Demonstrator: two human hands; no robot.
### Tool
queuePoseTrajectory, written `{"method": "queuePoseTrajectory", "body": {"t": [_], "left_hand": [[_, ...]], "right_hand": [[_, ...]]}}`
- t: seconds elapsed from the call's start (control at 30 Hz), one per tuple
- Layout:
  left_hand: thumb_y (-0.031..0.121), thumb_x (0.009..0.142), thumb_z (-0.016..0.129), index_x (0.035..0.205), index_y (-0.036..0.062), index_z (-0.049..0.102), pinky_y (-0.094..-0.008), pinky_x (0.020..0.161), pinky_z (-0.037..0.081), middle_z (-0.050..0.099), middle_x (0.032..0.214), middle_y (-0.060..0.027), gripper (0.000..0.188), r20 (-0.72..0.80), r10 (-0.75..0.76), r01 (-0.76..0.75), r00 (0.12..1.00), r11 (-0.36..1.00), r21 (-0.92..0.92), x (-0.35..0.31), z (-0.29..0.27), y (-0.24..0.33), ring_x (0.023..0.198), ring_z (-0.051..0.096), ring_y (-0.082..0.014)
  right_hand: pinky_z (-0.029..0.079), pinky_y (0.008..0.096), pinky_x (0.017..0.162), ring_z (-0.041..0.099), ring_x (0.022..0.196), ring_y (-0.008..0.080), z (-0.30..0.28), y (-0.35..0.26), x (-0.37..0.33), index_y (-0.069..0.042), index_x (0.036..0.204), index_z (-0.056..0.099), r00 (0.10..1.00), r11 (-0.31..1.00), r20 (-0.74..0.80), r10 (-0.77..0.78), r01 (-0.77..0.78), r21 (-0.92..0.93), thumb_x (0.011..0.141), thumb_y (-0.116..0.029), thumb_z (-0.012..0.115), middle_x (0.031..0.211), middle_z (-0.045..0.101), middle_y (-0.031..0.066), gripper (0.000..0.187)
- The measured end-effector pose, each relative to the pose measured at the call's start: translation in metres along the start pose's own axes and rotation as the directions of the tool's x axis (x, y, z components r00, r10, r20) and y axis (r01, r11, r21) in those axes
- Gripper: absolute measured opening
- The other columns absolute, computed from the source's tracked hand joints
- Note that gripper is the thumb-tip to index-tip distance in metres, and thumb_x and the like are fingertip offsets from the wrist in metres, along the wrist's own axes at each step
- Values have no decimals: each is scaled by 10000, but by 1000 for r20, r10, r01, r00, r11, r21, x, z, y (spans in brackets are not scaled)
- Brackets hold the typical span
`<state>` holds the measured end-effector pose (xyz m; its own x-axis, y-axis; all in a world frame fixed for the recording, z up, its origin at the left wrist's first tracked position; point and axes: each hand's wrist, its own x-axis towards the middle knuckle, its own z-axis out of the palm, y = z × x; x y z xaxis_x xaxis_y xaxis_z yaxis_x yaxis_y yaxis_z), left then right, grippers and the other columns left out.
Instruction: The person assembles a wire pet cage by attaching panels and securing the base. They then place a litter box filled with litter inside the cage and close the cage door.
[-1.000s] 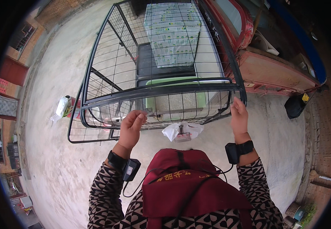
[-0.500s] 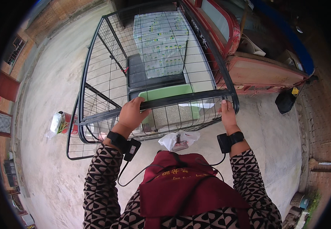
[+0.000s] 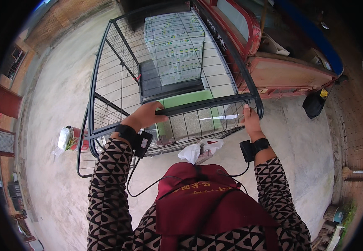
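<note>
A large black wire cage [image 3: 171,65] stands in front of me. My left hand [image 3: 147,115] is closed over the bar along its near top edge, left of the middle. At the right end of the same edge, my right hand [image 3: 251,120] grips the cage by its corner, thumb up and the other fingers partly hidden. Through the wires I see a stack of plastic-wrapped white and green packages [image 3: 175,50] on a black tray [image 3: 153,79]. Nearer to me is a light green tub [image 3: 185,97] with grey grainy material in it.
A white plastic bag [image 3: 191,153] lies just below the cage, by my red apron. On the concrete ground to the left stands a red container [image 3: 77,139] with a pale bag. Against the cage's right side is a red vehicle [image 3: 288,75] with a black flap.
My left hand has tilted and lies flatter across the bar. The cage has shifted slightly in view, and the white bag appears a little farther right. My right hand keeps its place at the corner.
</note>
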<state>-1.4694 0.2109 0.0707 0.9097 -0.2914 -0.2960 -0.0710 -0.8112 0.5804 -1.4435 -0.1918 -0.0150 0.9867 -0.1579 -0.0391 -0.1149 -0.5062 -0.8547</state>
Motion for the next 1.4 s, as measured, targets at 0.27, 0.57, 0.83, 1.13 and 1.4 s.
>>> {"method": "queuePoseTrajectory", "body": {"t": [0.27, 0.57, 0.83, 1.13, 1.4], "left_hand": [[74, 783, 612, 835, 31, 606, -349, 671, 484, 616, 827, -126, 67, -643, 36, -43, 765, 999, 5, -111, 60, -23, 765, 598, -295], [347, 694, 695, 992, 65, 603, -391, 852, 430, 599, 964, -119, 421, -611, 96, 80, 786, 964, 255, -60, 31, -11, 974, 554, -310], [544, 660, 675, 894, -49, 630, -408, 688, 460, 618, 820, -183, 639, 158, -54, 33, 986, 991, 133, -3, -21, -37, 788, 598, -333], [467, 761, 674, 872, 39, 615, -315, 573, 461, 617, 741, -54, 446, 650, -132, 290, 748, 946, -142, 28, -27, -52, 641, 590, -174], [479, 764, 680, 997, 45, 591, -310, 653, 490, 637, 874, -86, 500, 728, -117, 380, 675, 901, -208, 34, -23, -62, 772, 625, -172]], "right_hand": [[445, 311, 505, 502, 499, 169, 3, 7, 3, 1, 785, 505, 999, 995, 23, 38, -40, 88, 892, -580, 370, 696, 483, 69, 606], [387, 283, 516, 464, 526, 147, 0, 11, 5, -18, 774, 503, 1000, 999, 29, -4, 3, 39, 904, -569, 347, 607, 447, 43, 587], [375, 268, 529, 463, 527, 139, -1, 6, 2, -6, 808, 508, 1000, 998, 12, 20, -21, 53, 902, -568, 361, 596, 444, 33, 588], [415, 300, 632, 511, 635, 159, -5, 4, -4, 7, 945, 520, 999, 999, 11, 43, -42, -27, 927, -506, 362, 753, 506, 68, 537], [440, 338, 795, 562, 886, 249, 29, -134, -51, 9, 1055, 540, 837, 839, 170, -520, 538, -83, 847, -98, 546, 938, 581, 123, 234]]}}
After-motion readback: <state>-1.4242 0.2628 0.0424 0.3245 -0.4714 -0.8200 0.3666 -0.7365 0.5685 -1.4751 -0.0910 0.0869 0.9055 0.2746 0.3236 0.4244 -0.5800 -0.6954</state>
